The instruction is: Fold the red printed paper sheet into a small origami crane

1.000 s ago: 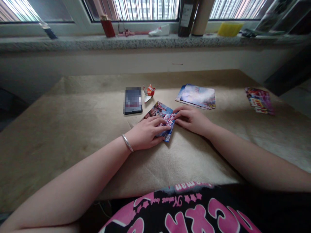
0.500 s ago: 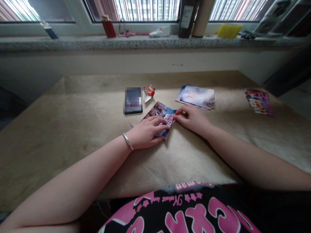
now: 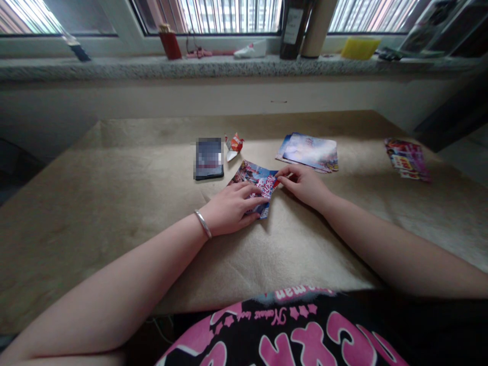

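Note:
A colourful printed sheet of paper point(image 3: 249, 173), partly folded, lies on the table in front of me. Across its lower part my left hand point(image 3: 238, 204) rests flat, fingers stretched out and pressing it down. My right hand point(image 3: 303, 184) pinches the sheet's right corner, where a bit of red shows, between thumb and forefinger. Just beyond the sheet stands a small folded paper crane point(image 3: 234, 146) in red and white. To the crane's left lies a dark phone-like device point(image 3: 209, 158), its screen blurred out.
Several printed sheets point(image 3: 310, 151) lie stacked behind my right hand. More pink and red printed papers point(image 3: 407, 160) are at the table's far right. On the windowsill point(image 3: 125, 70) stand a red lighter-like object point(image 3: 170, 42), a dark bottle point(image 3: 293, 30) and a yellow block point(image 3: 360, 48).
The sheet has turned slightly, its lower corner shifting right under my left hand. My right hand has moved a little to the right, still pinching the corner.

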Demonstrator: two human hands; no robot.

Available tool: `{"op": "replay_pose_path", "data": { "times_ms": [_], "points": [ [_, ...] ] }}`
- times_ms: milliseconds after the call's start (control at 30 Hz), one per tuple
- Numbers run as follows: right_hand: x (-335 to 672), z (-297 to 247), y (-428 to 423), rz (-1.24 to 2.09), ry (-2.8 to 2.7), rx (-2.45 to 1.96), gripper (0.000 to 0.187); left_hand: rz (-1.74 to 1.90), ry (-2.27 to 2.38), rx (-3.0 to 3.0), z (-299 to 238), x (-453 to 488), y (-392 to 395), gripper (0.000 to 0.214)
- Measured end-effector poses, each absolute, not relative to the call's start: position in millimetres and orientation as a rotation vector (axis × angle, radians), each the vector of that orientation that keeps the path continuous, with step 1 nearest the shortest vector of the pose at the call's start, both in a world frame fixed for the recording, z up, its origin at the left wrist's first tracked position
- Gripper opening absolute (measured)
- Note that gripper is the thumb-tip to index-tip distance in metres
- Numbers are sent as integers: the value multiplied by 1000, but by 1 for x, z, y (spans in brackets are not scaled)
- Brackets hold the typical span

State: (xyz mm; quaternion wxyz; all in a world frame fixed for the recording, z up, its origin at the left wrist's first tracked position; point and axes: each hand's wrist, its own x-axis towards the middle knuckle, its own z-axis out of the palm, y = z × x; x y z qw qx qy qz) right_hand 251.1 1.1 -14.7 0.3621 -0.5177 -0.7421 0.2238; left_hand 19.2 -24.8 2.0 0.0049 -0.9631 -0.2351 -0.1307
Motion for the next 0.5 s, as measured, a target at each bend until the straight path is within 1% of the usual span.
{"op": "replay_pose_path", "data": {
  "times_ms": [200,233,333,367,500],
  "points": [
    [249,-15,0,609,-1851,-1364,12,-457,-709,-2992,-1,19,-22,32],
    [249,-16,0,617,-1826,-1352,15,-460,-706,-2992,-1,19,-22,32],
    [248,-17,0,661,-1711,-1330,34,-447,-728,-2999,-2,19,-22,33],
    [247,-17,0,686,-1688,-1337,36,-442,-747,-3002,-2,19,-22,34],
    [244,-14,-1,792,-1687,-1383,20,-437,-829,-3017,-2,20,-23,35]
  ]
}}
